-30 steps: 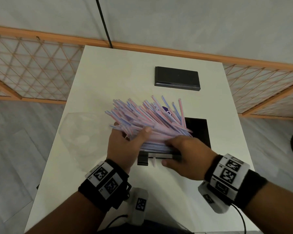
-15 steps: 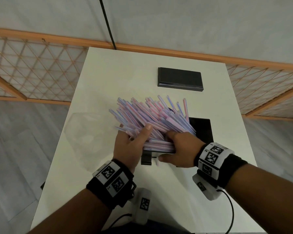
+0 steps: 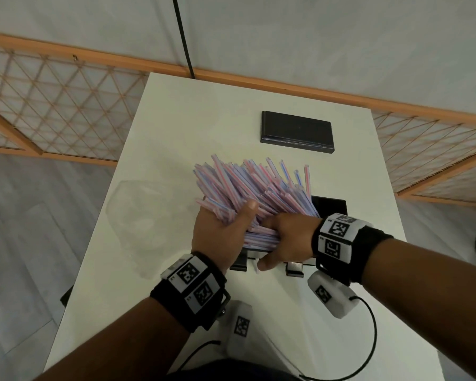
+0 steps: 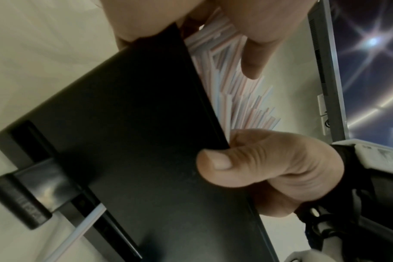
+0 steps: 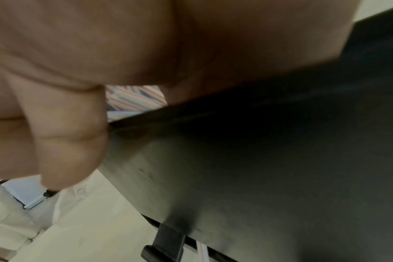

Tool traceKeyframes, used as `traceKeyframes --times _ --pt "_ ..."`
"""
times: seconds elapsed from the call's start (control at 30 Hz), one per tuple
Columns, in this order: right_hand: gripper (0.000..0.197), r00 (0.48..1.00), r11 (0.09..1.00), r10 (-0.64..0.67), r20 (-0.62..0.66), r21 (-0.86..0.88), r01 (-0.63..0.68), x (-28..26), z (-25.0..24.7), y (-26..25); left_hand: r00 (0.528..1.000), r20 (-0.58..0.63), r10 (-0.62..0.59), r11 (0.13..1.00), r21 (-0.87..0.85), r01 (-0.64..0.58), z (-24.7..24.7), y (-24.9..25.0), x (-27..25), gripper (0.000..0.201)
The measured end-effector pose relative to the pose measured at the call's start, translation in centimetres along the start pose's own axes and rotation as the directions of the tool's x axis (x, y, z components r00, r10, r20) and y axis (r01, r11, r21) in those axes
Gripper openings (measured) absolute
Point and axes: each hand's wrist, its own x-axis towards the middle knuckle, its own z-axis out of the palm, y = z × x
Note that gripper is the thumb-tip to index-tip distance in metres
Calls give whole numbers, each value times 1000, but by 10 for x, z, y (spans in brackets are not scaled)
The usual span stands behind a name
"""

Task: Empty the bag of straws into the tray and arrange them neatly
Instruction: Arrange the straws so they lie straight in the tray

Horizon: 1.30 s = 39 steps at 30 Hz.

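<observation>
A thick bundle of pink-and-blue striped straws (image 3: 248, 185) fans out to the far left over the black tray (image 3: 331, 206). My left hand (image 3: 223, 232) grips the bundle from the left, thumb on top. From the right, my right hand (image 3: 286, 237) curls its fingers over the straws' near ends, and its thumb (image 4: 215, 163) lies against the tray's front wall (image 4: 123, 124). The left wrist view shows the straws (image 4: 242, 99) standing above that wall. In the right wrist view the straws (image 5: 135, 99) peek out between my hand and the tray (image 5: 258, 159). The empty clear bag (image 3: 149, 215) lies at the table's left.
A flat black box (image 3: 297, 132) sits at the back of the white table (image 3: 193, 127). One loose straw (image 3: 256, 266) lies by the tray's front clips. Wooden lattice panels flank the table, and a cable runs up the wall behind.
My right hand has slid in closer against the straws' near ends, its wrist swinging left. The bundle is gathered tighter between both hands.
</observation>
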Motion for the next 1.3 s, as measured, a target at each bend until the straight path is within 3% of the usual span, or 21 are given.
traceKeyframes --times 0.2,0.33,0.43,0.6,0.7,0.8,1.03,1.17,1.3 --pt "47 999 999 38 7 -2 -38 7 2 0 997 -43 -62 998 5 62 2 -4 2 43" --pt "72 999 999 45 26 27 -46 7 5 0 995 -56 -80 997 -5 80 0 -7 2 31" --pt "40 997 995 77 -26 -57 -78 9 8 1 995 -62 -78 997 4 78 0 -8 2 35" --pt "58 990 985 97 -98 -132 -110 11 12 2 995 -61 -75 997 17 76 0 -7 3 35" --pt "61 994 994 82 -67 -72 -87 9 10 1 996 -68 -62 998 16 64 1 -6 4 40" --pt "83 997 997 81 -11 -12 -81 8 7 -5 996 -64 -59 998 14 60 1 -6 3 38" --pt "94 999 999 21 41 48 -23 8 -4 -11 999 -39 -7 1000 -1 7 -1 -5 3 36" --pt "92 998 998 -43 35 56 41 9 -5 -11 1000 -13 0 1000 -8 0 -2 -4 4 43" --pt "82 992 991 -115 -54 59 119 9 -3 -13 999 -34 -2 1000 -3 1 -1 -4 7 25"
